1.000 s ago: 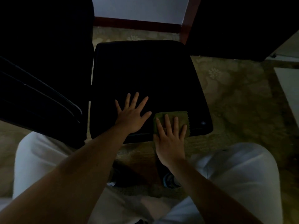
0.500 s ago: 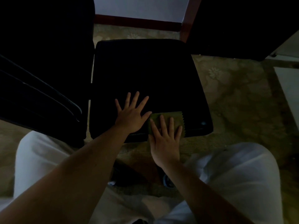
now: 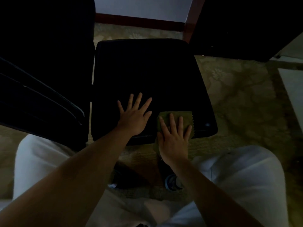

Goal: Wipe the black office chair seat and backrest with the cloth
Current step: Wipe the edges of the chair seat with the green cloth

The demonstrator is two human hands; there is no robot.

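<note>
At the seat's near edge, twd the near-right corner, the green cloth (image 3: 177, 117) lies flat on the black seat (image 3: 144, 71), w/ one side drooping over that edge. R hand (image 3: 173, 140) presses it palm down, fingers straight and slightly spread, gripping nothing. L hand (image 3: 133, 117) lies just left of the cloth, also flat on the seat, fingers fanned. Its thumb tip is close to the cloth's edge; can't tell if they touch. A black panel (image 3: 41, 54) w/ pale lines stands along the seat's left edge. Patterned carpet (image 3: 237, 89) below, and white-trousered knees (image 3: 246, 177) nearest the camera.
</note>
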